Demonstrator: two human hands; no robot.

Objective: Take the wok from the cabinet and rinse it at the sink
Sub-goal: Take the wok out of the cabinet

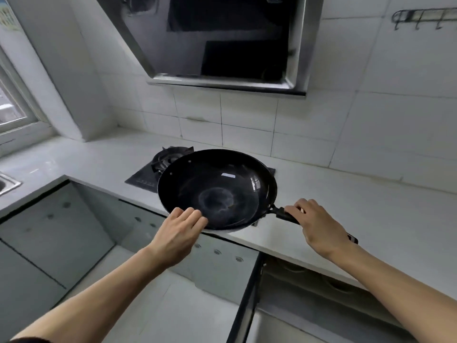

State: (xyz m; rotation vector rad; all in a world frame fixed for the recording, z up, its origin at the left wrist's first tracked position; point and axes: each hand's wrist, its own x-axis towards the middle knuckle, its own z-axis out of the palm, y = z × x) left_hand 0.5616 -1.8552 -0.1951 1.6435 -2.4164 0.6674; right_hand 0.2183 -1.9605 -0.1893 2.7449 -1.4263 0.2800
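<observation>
From the head camera, the wok [217, 189] is sitting out of the cabinet, over the counter [371, 219] edge and just in front of the hob [158, 169]; whether it is resting or being carried, I cannot tell. The right hand [319, 226] is curling round the handle [284, 214], gripping it firmly. The left hand [178, 231] is reaching in with fingers [195, 216] straight and close together, touching the near rim, steadying rather than gripping.

The sink [7, 184] is just peeping in at the far left, well apart from the wok, so there is a long swing along the counter to come.

Now the risks. That left hand is only resting on a slick rim, so if the wok tips, the whole weight is falling to one wrist on a long handle, and the bowl could be dipping and clipping the counter edge. The cabinet door [247, 293] below seems to be standing open by the person's legs, so a step left could be catching it. The hob grate could be snagging the far rim if the wok is dragged rather than lifted.
</observation>
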